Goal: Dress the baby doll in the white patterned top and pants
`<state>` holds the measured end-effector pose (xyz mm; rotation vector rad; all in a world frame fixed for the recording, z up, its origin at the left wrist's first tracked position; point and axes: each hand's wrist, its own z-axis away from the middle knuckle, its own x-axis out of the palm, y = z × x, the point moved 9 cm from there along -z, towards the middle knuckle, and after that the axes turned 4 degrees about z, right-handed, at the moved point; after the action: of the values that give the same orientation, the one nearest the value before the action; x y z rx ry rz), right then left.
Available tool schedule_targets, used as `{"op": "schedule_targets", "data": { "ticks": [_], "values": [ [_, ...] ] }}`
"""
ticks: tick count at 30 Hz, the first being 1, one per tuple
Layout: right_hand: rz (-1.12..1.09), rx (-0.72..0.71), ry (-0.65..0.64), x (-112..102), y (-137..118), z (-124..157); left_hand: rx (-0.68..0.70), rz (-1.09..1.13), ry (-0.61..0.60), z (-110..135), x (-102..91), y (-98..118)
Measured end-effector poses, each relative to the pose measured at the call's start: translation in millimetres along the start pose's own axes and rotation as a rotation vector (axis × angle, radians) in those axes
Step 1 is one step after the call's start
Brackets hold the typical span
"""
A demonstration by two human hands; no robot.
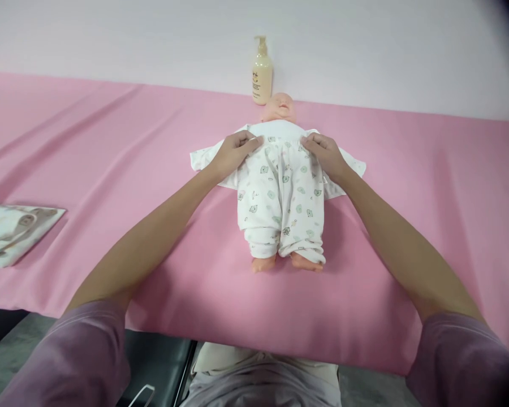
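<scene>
Two pinches at once: grips trousers (286,192) by the waistband (282,141) with left hand (236,151) and right hand (324,154), doll (281,108) lengthwise near-to-far, feet (306,262) nearest.

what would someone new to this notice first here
Probably the baby doll, lying face up in the middle of the pink cloth, with the left hand and right hand pinching the waistband of its printed trousers. Next, the pump bottle standing just behind its head, then the folded fabric at the far left.
</scene>
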<state>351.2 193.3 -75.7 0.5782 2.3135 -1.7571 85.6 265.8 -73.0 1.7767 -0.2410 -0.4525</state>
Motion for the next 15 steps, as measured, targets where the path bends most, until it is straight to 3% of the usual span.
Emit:
{"op": "schedule_targets", "data": {
  "ticks": [4, 9, 15],
  "values": [
    [0.008, -0.081, 0.004, 4, -20, -26, 0.143, -0.134, -0.008, -24, 5.7, 24],
    [0.094, 0.081, 0.159, 3, -8, -36, 0.017, -0.045, 0.097, -49, 7.2, -4],
    [0.151, 0.144, 0.182, 6, 4, -2, 0.003, -0.085, 0.123, -34, 1.8, -23]
  ]
}}
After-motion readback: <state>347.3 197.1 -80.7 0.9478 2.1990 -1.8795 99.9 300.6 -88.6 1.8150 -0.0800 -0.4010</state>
